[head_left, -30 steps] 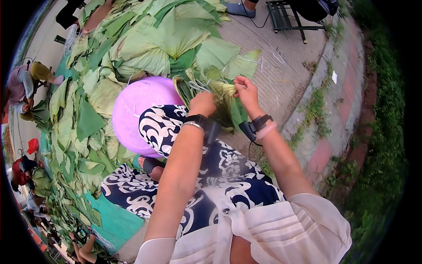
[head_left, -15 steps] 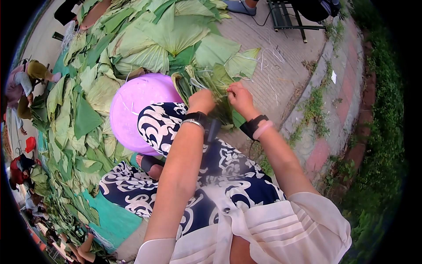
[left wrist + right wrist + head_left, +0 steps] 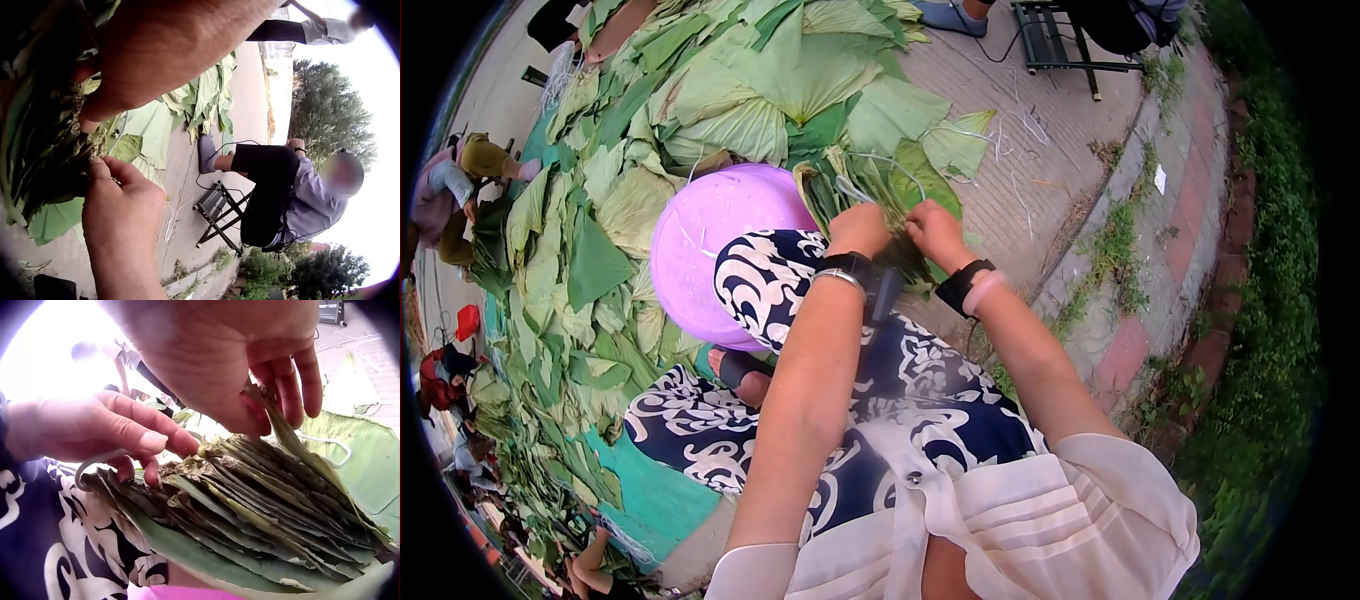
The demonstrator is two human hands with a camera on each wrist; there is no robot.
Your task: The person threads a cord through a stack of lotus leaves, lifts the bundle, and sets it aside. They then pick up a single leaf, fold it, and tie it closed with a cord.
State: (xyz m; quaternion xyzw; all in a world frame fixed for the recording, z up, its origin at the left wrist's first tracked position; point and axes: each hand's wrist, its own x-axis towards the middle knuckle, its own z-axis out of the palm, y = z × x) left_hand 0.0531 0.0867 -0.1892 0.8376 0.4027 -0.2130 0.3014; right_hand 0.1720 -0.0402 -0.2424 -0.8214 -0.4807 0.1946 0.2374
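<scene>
A thick bundle of folded lotus leaves (image 3: 250,506) stands between my hands, its creased ends packed side by side. My right hand (image 3: 937,237) pinches the gathered tip of one leaf (image 3: 290,434) at the bundle's top. My left hand (image 3: 859,231) grips the bundle by its ends, with thumb and fingers over them in the right wrist view. A pale cord (image 3: 94,464) passes under the left hand, and a loop of it shows beyond the right fingers. In the left wrist view the two hands are close together over the dark leaf ends.
A purple basin (image 3: 710,225) stands by my knee. Loose lotus leaves (image 3: 610,270) cover the ground and a green sheet (image 3: 640,500). White strings (image 3: 1025,125) lie on the paving. A person (image 3: 303,194) sits on a folding stool ahead; other people sit at left.
My right hand has moved left and down, closer to my left hand, bringing the pinched leaf end in against the bundle. My left hand has barely moved.
</scene>
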